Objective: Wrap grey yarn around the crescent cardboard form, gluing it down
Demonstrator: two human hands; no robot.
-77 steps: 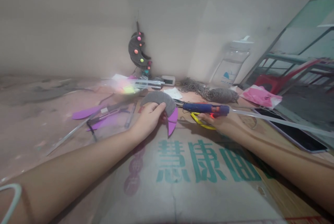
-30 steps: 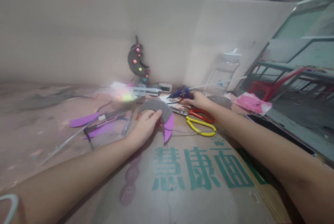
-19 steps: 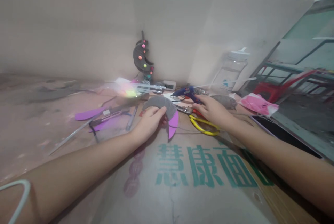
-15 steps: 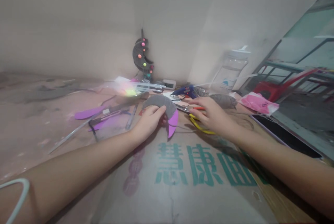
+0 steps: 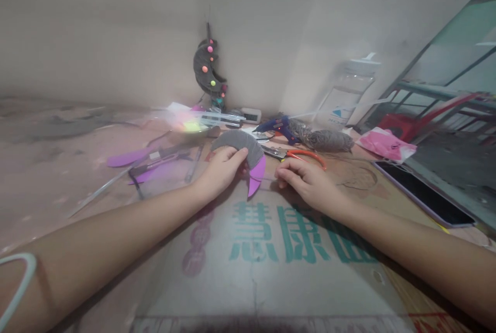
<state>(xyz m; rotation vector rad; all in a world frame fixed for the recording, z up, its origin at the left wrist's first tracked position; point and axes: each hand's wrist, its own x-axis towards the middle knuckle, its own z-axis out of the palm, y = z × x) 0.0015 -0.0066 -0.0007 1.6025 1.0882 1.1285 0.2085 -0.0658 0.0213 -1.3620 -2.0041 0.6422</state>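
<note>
My left hand is closed on a crescent, pinching it between thumb and fingers. Grey yarn wraps most of this crescent, and its lower tip is bare purple. A thin yarn strand runs from the purple tip to my right hand, whose fingers are pinched together on it. Just beyond that hand lies a metal tool with orange handles, scissors or pliers; the hand partly covers it. The grey yarn ball rests further back, with loose strand on the cardboard.
A decorated grey crescent stands by the wall. Behind the work are a blue glue gun and a clear bottle. Purple pieces lie left; a pink packet and a phone lie right.
My right hand has drawn back from the orange-and-yellow-handled tool toward me and closed on the yarn strand. The left hand keeps hold of the crescent. The camera view has shifted slightly.
</note>
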